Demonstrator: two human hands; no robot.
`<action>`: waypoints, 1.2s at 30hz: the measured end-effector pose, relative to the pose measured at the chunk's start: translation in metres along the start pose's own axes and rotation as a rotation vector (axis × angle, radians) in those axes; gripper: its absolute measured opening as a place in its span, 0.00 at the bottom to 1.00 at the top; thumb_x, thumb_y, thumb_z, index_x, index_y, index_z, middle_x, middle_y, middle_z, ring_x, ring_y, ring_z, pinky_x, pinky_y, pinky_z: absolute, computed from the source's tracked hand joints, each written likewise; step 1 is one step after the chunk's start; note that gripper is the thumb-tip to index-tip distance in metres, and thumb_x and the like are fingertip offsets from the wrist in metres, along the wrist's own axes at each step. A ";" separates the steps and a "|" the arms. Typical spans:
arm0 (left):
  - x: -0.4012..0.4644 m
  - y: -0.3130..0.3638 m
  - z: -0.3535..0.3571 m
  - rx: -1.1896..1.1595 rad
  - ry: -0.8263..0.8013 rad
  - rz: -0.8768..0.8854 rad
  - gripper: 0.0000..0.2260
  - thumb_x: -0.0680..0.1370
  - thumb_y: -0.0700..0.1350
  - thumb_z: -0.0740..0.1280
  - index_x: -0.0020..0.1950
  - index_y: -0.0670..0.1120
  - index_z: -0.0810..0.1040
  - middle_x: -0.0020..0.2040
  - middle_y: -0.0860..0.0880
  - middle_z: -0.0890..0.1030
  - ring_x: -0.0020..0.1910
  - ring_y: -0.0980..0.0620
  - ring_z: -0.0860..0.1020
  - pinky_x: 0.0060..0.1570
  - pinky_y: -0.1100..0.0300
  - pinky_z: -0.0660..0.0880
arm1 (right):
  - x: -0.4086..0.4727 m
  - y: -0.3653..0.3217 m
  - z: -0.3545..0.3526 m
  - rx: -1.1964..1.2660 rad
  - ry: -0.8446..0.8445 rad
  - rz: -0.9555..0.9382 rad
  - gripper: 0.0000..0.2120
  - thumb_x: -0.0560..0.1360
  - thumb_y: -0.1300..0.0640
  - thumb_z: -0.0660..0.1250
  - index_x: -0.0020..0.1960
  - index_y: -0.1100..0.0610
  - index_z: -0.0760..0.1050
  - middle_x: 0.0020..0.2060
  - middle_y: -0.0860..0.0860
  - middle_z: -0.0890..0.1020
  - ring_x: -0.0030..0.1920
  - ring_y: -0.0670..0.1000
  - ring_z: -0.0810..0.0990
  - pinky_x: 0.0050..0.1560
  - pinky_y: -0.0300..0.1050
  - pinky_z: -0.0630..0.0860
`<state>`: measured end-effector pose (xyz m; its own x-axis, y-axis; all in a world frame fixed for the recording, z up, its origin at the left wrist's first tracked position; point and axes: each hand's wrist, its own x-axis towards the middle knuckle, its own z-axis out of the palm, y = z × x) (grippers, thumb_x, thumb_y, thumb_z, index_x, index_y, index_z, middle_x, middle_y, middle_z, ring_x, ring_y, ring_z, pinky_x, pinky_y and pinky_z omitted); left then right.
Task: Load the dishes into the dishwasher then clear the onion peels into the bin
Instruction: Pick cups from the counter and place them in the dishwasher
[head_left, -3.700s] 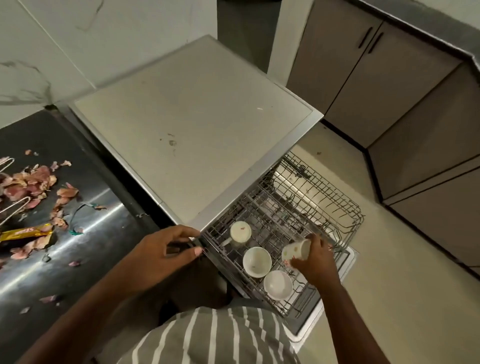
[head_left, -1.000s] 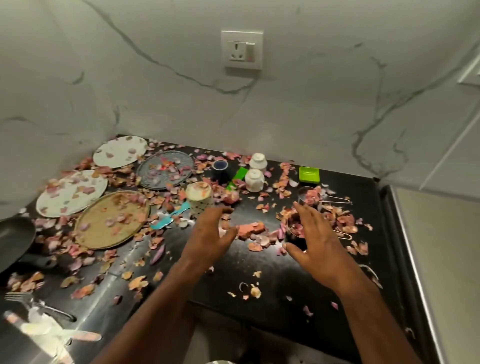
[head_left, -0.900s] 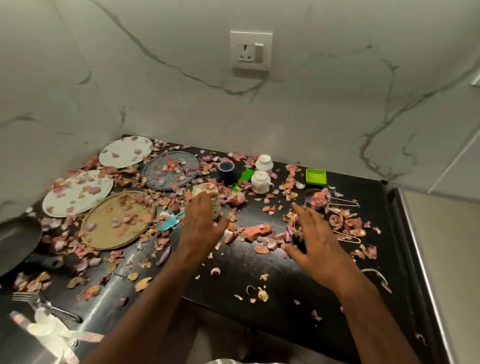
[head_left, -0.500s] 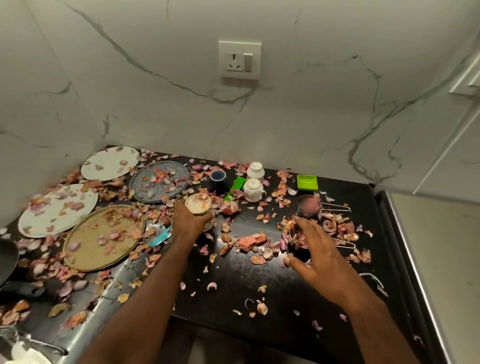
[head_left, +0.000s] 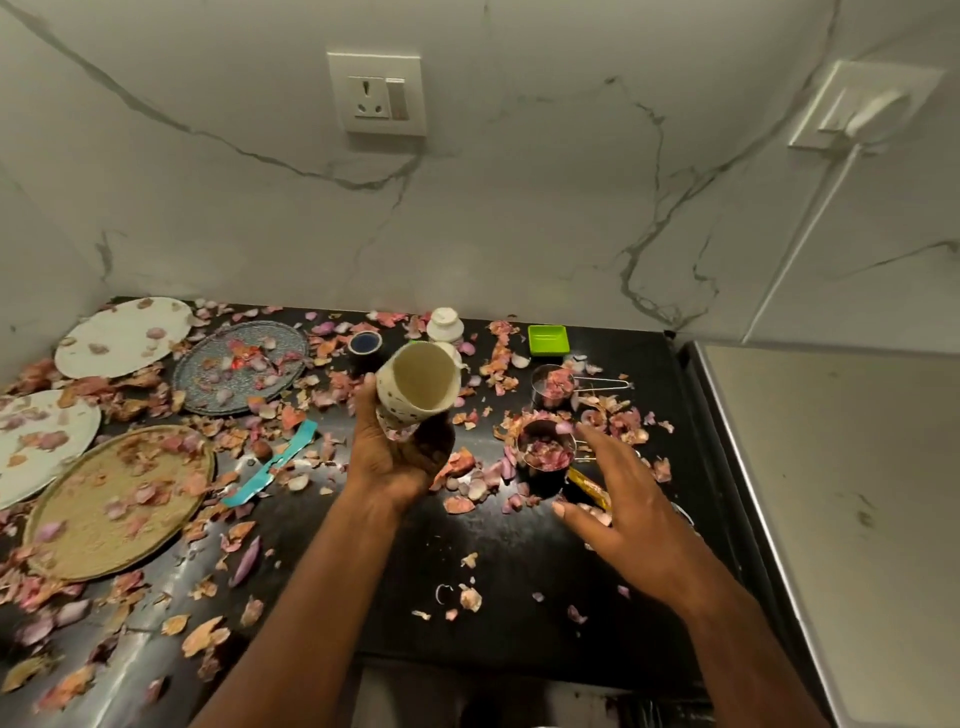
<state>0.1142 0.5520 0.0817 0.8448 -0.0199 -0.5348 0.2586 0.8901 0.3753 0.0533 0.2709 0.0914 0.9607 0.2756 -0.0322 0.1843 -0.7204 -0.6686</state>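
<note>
Home kitchen: black counter (head_left: 519, 561) strewn with onion peels (head_left: 483, 483), plates (head_left: 122, 338), marble-veined wall (head_left: 519, 234), wall socket (head_left: 376, 93).

speckled cup (head_left: 417, 387) tilted, lifted, empty

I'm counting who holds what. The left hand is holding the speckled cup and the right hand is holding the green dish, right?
Not quite. The left hand does hold the speckled cup, but the right hand holds nothing: in the head view it is open over the counter by a steel measuring cup. The green dish sits untouched near the wall.
</note>
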 end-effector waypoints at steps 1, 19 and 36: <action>-0.003 -0.009 0.004 0.108 -0.018 0.033 0.34 0.71 0.64 0.76 0.69 0.43 0.77 0.61 0.41 0.84 0.55 0.44 0.84 0.55 0.53 0.83 | -0.005 0.001 -0.004 0.013 0.008 0.000 0.41 0.80 0.40 0.69 0.81 0.30 0.43 0.82 0.37 0.51 0.80 0.38 0.48 0.79 0.47 0.54; -0.041 -0.224 0.068 1.707 -0.953 0.710 0.40 0.62 0.53 0.83 0.71 0.53 0.75 0.60 0.54 0.76 0.60 0.53 0.75 0.60 0.51 0.75 | -0.121 0.045 -0.088 -0.119 0.289 0.259 0.46 0.72 0.31 0.72 0.82 0.40 0.53 0.76 0.42 0.68 0.72 0.48 0.72 0.67 0.50 0.74; -0.095 -0.438 0.067 1.999 -1.655 0.245 0.40 0.71 0.54 0.80 0.79 0.53 0.65 0.71 0.59 0.69 0.70 0.59 0.65 0.67 0.72 0.58 | -0.360 0.156 -0.095 0.032 0.518 0.981 0.43 0.63 0.28 0.74 0.73 0.42 0.66 0.61 0.43 0.74 0.58 0.48 0.77 0.57 0.51 0.79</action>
<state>-0.0481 0.1331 0.0188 0.1903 -0.9766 -0.1004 -0.7026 -0.2069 0.6808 -0.2444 -0.0011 0.0691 0.6590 -0.7099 -0.2484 -0.7018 -0.4616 -0.5425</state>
